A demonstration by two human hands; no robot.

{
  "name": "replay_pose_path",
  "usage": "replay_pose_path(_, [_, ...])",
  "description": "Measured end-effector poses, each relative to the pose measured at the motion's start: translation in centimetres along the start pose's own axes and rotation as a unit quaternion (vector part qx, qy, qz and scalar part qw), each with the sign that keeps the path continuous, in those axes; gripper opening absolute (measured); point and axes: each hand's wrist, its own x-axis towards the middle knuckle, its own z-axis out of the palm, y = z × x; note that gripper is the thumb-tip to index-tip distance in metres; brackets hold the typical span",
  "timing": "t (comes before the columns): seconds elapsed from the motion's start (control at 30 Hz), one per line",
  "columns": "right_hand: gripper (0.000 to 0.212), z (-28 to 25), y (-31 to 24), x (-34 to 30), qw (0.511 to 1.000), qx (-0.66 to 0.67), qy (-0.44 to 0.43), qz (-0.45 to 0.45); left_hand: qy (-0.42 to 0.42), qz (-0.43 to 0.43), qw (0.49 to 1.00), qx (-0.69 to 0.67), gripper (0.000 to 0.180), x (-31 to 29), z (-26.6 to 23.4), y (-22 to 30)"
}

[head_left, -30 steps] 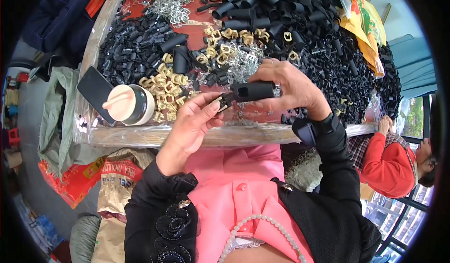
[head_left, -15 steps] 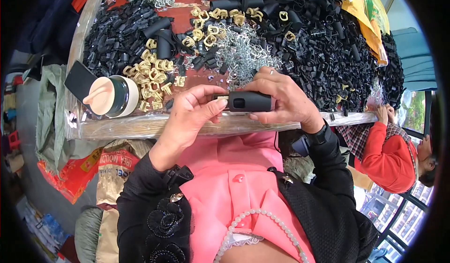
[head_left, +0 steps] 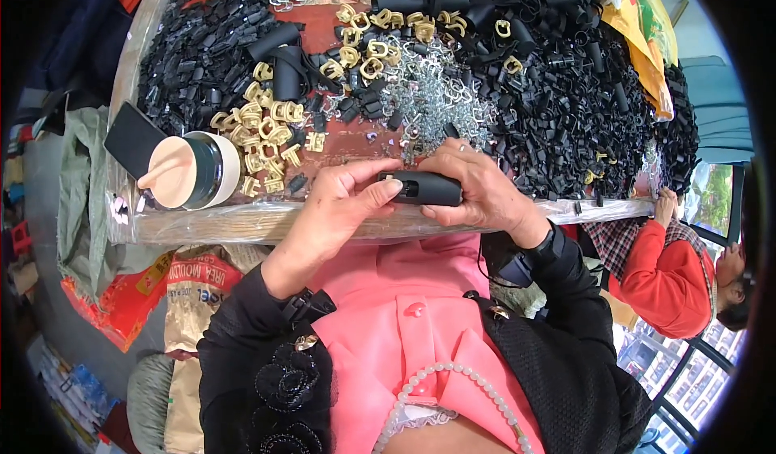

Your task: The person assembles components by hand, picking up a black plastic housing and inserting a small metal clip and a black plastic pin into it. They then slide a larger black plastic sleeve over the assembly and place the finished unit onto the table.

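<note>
Between my two hands, just above the table's near edge, lies a black plastic tube-shaped housing (head_left: 432, 189) with a rectangular slot in its side. My right hand (head_left: 475, 185) is wrapped round its right end, thumb below and fingers above. At its left end my left hand (head_left: 347, 199) pinches with thumb and fingers; a sliver of a pale piece shows by the thumb tip, mostly hidden. Left of my hands lie several gold-coloured plastic clips (head_left: 263, 130). Beyond my hands is a heap of small metal springs (head_left: 428, 90).
Black small parts (head_left: 558, 122) cover the table's right side, with another black heap (head_left: 194, 66) at the left. A lidded jar (head_left: 212, 169) and a dark phone (head_left: 133, 143) stand near the left edge. Another person in a red sleeve (head_left: 655, 268) works at the far right.
The left end of the housing has come closer to my left fingers, and the pale piece there now shows less. The housing has tilted slightly and sits a little lower.
</note>
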Motion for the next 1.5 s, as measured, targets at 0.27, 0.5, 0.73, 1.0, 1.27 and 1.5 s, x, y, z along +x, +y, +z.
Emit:
replay_pose_path(0.27, [0.049,1.0,-0.7,0.0,0.998,-0.036,0.018,0.054,-0.011,0.102,0.995,-0.014,0.064,-0.2,-0.3,-1.1])
replay_pose_path(0.5, [0.087,0.6,-1.8,0.5,0.943,0.324,0.052,0.06,-0.035,0.077,0.995,-0.048,0.081,-0.6,-0.2,-0.7])
replay_pose_path(0.73, [0.093,2.6,-1.4,0.4,0.899,0.434,0.015,0.058,-0.027,0.045,0.989,-0.138,0.087,-0.3,0.9,-1.0])
replay_pose_path(1.0, [0.094,3.1,-2.0,0.1,0.864,0.488,0.088,0.084,-0.064,0.038,0.982,-0.171,0.085,0.3,1.2,-1.7])
replay_pose_path(1.27, [0.092,2.7,-2.2,-1.5,0.864,0.479,0.117,0.104,-0.068,0.0,0.989,-0.13,0.063,0.1,1.8,-2.2])
replay_pose_path(1.5, [0.076,-0.5,-3.5,-7.6,0.87,0.317,0.334,0.178,-0.035,-0.041,0.991,-0.12,0.062,0.4,2.0,-1.9])
